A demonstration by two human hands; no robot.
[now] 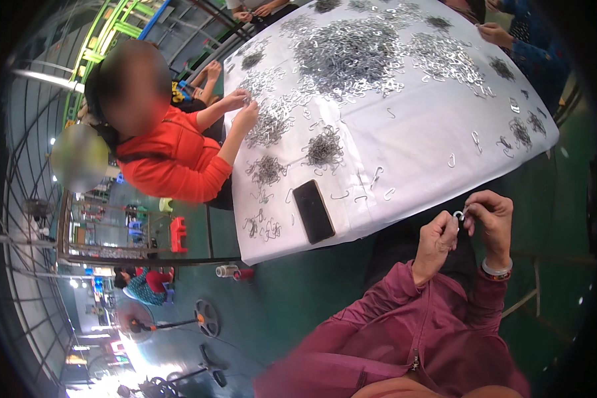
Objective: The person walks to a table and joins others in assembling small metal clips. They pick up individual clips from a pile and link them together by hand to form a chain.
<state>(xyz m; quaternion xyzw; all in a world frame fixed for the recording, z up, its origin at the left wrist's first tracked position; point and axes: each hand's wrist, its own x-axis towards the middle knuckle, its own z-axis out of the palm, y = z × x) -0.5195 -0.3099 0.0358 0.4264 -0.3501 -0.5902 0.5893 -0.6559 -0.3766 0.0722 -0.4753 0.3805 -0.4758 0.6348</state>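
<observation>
My left hand (436, 241) and my right hand (489, 217) meet just off the near edge of the table, above my lap. Both are closed, with fingertips pinched on one small silver metal hook (458, 215). Part of the hook is covered by my fingers, so its whole shape cannot be made out. Similar loose hooks (389, 194) lie scattered on the white-covered table (418, 152) in front of me. Bent wire pieces form a small dark pile (324, 147) farther left.
A black phone (314, 211) lies near the table's left front corner. A large heap of silver hooks (348, 56) covers the far middle. At the left, a person in red (179, 156) handles small parts; a blue sleeve (540, 56) shows at the far right. A fan (136, 322) stands behind.
</observation>
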